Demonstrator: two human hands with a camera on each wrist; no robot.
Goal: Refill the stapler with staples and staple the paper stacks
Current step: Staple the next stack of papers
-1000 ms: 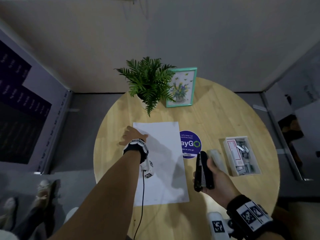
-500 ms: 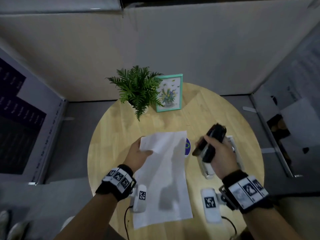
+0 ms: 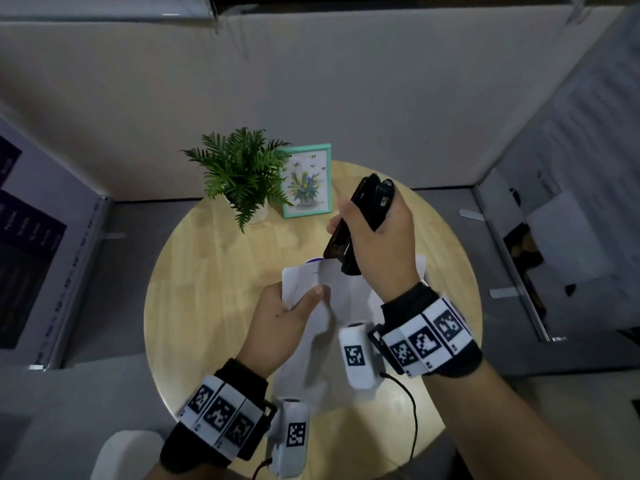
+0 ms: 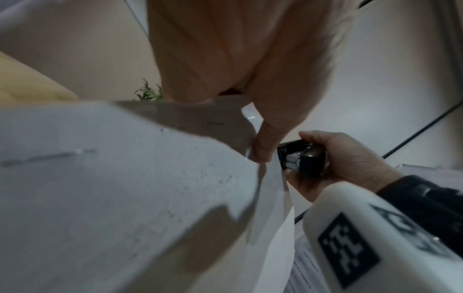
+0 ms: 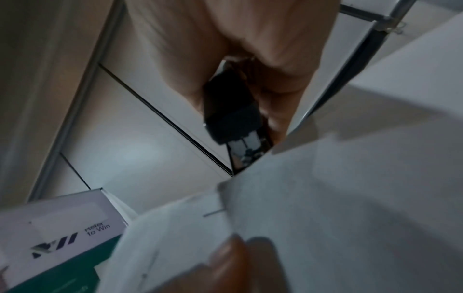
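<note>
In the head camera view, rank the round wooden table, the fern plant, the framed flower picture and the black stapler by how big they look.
1. Round wooden table, by far the largest.
2. Fern plant.
3. Framed flower picture and black stapler: they look about alike, and the stapler is raised nearer the camera, so no ranking.

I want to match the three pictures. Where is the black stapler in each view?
Head view: the black stapler is right of centre, in the right hand, above the white paper stack.
Left wrist view: centre-right, beside the paper's edge.
Right wrist view: upper centre, over the paper.
Shared landmark: the white paper stack.
</note>
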